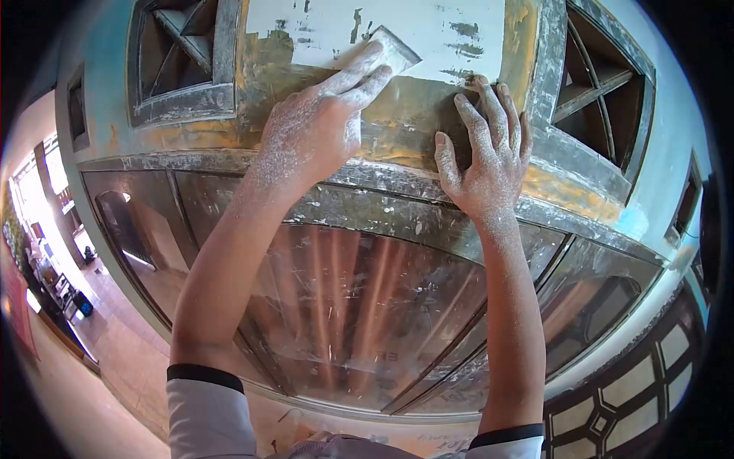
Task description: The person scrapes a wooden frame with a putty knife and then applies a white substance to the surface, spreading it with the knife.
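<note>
My left hand (317, 118), coated in white dust, presses a small flat square (396, 52) against the panel. The square looks like a folded piece of sandpaper, whitened with dust and grey along its edges. Under it lies a white-coated area (428, 30) with dark, bare patches showing through. To the right, my right hand (493, 149) rests with spread fingers on the brown and ochre wooden board (409, 107), just below the lower edge of the white coating. Dust covers its fingers and back too, and it holds nothing.
Lattice openings flank the panel at left (174, 57) and right (600, 88). Below runs a worn wooden ledge (382, 180) above glazed panes (359, 306). A bright doorway (57, 183) and tiled floor (122, 321) show at left, a patterned dark panel (627, 398) at lower right.
</note>
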`<state>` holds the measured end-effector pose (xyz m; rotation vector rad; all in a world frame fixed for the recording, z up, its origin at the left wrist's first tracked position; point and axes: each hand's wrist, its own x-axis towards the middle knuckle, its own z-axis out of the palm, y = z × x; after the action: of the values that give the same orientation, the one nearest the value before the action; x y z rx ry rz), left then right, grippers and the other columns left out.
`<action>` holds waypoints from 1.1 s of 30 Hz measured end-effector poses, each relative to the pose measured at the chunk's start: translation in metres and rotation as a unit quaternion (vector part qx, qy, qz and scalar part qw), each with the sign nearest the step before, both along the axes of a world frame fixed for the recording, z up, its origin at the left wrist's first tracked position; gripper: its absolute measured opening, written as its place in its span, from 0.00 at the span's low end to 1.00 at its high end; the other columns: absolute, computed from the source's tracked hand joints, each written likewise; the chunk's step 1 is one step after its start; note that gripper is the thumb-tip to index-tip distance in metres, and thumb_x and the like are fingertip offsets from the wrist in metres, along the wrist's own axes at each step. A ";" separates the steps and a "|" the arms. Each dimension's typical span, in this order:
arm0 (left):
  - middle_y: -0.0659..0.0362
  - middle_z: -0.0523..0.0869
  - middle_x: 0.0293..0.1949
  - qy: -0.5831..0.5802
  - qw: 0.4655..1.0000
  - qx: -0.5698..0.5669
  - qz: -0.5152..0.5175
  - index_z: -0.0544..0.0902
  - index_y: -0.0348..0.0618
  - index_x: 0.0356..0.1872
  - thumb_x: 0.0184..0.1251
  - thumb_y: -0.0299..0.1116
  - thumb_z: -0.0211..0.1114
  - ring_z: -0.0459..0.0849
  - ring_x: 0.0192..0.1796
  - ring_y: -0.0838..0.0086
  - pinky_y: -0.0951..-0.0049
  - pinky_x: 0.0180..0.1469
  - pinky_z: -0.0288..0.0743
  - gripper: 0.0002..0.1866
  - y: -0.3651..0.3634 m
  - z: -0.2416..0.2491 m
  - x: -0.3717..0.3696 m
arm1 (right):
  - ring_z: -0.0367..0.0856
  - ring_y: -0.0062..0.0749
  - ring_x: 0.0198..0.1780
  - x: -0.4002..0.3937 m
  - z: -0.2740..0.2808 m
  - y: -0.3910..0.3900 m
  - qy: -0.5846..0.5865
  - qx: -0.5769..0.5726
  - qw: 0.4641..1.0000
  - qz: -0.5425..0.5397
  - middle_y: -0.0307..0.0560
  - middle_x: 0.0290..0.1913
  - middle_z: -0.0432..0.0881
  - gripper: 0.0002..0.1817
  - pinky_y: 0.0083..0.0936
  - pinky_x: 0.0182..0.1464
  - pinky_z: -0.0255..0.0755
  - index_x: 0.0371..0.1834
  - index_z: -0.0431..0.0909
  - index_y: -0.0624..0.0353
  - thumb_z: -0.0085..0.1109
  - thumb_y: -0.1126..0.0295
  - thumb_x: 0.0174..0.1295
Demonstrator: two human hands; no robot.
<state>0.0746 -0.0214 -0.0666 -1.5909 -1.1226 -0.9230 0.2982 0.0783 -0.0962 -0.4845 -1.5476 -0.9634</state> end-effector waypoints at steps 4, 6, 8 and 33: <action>0.65 0.71 0.79 -0.017 1.000 -0.015 0.001 0.78 0.52 0.73 0.66 0.22 0.57 0.81 0.69 0.62 0.59 0.67 0.80 0.32 -0.002 0.013 0.012 | 0.64 0.46 0.81 -0.002 -0.001 0.000 0.003 -0.003 1.000 0.005 0.44 0.78 0.71 0.24 0.59 0.81 0.49 0.64 0.82 0.47 0.65 0.53 0.67; 0.62 0.72 0.79 -0.024 0.999 -0.024 0.003 0.77 0.51 0.74 0.63 0.19 0.57 0.77 0.74 0.64 0.62 0.71 0.77 0.34 -0.002 0.016 0.018 | 0.64 0.47 0.81 0.000 -0.001 0.000 0.003 -0.005 1.000 0.005 0.44 0.78 0.71 0.24 0.59 0.81 0.49 0.64 0.82 0.47 0.65 0.52 0.67; 0.62 0.72 0.79 -0.021 1.000 -0.009 0.013 0.77 0.51 0.74 0.63 0.19 0.57 0.78 0.73 0.63 0.61 0.70 0.78 0.35 -0.003 0.013 0.017 | 0.63 0.46 0.81 0.000 -0.001 0.001 0.001 0.000 1.000 0.005 0.44 0.78 0.71 0.24 0.60 0.81 0.49 0.64 0.82 0.47 0.65 0.52 0.67; 0.67 0.66 0.82 -0.068 0.996 -0.049 0.009 0.75 0.54 0.76 0.67 0.24 0.59 0.85 0.64 0.59 0.58 0.64 0.83 0.33 0.005 -0.017 0.034 | 0.63 0.46 0.81 0.000 -0.001 0.001 0.008 0.000 1.000 0.006 0.43 0.78 0.71 0.25 0.60 0.81 0.49 0.65 0.82 0.47 0.65 0.52 0.67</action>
<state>0.1088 -0.0167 -0.0840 -1.6128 -1.2916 -0.9909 0.2980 0.0793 -0.0973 -0.4807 -1.5351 -0.9472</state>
